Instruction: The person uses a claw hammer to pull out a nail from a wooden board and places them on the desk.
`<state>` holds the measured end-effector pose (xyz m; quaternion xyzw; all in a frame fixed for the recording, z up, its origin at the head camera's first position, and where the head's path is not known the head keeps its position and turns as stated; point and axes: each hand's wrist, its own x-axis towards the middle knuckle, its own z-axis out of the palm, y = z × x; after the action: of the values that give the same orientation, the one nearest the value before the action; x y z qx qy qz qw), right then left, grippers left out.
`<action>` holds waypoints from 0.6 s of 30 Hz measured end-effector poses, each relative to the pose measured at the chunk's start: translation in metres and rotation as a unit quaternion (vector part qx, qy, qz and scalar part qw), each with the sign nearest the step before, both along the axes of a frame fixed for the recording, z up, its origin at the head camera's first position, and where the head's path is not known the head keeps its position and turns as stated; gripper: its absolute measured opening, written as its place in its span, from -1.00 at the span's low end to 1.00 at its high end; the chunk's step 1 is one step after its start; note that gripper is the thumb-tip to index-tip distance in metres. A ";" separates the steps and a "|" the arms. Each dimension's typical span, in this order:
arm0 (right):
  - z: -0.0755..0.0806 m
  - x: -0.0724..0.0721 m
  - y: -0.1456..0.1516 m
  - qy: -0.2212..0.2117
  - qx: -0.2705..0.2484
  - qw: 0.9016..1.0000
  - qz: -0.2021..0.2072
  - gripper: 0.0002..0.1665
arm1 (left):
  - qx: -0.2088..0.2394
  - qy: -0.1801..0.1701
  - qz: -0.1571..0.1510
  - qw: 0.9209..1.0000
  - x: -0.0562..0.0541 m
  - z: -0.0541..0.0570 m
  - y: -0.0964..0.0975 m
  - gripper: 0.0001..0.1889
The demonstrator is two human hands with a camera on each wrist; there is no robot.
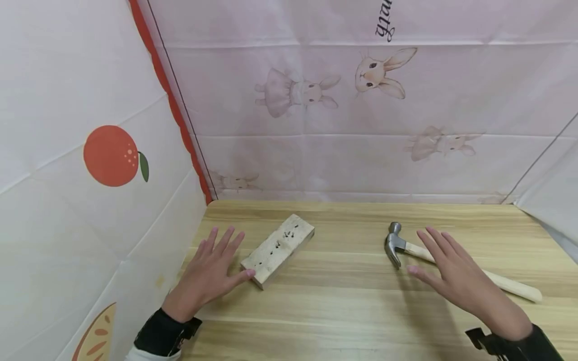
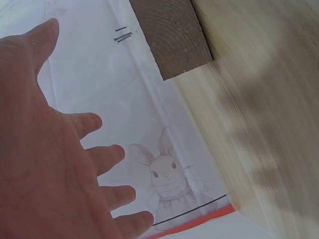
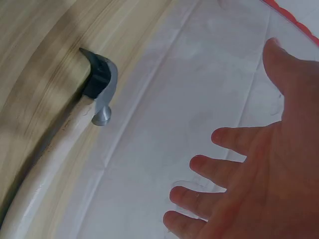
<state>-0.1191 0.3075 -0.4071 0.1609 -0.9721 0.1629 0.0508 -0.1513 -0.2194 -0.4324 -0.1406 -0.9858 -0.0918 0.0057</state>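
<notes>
We are watching the left hand point(image 1: 211, 273) hovering beside the wooden block point(image 1: 279, 249), thumb splayed, and the right hand point(image 1: 458, 276) near the hammer point(image 1: 395, 244). Both are hanging empty, well apart, fingers extended; block and hammer are lying on the table point(image 1: 334, 316).

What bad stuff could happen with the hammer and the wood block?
1. The small, thin, dark nails on the pale rectangular wooden block might prick a finger; I can't tell whether they're loose or stuck in.
2. No clamp shows on the block, so it might skid if someone hits it.
3. The grey metal claw hammer with a pale wooden handle has a curved claw that could scratch someone.
</notes>
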 end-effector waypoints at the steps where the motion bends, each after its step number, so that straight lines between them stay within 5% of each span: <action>1: 0.000 -0.002 0.000 -0.009 -0.004 1.000 -0.002 0.08 | 0.000 0.000 -0.001 1.000 0.000 0.000 0.000 0.04; 18: -0.022 -0.034 0.016 -0.036 0.011 0.999 -0.003 0.16 | 0.006 0.000 -0.007 1.000 0.004 -0.001 0.001 0.04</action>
<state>-0.1527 0.3233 -0.4291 0.1527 -0.9754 0.1582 0.0145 -0.1474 -0.2188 -0.4337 -0.1474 -0.9842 -0.0978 0.0063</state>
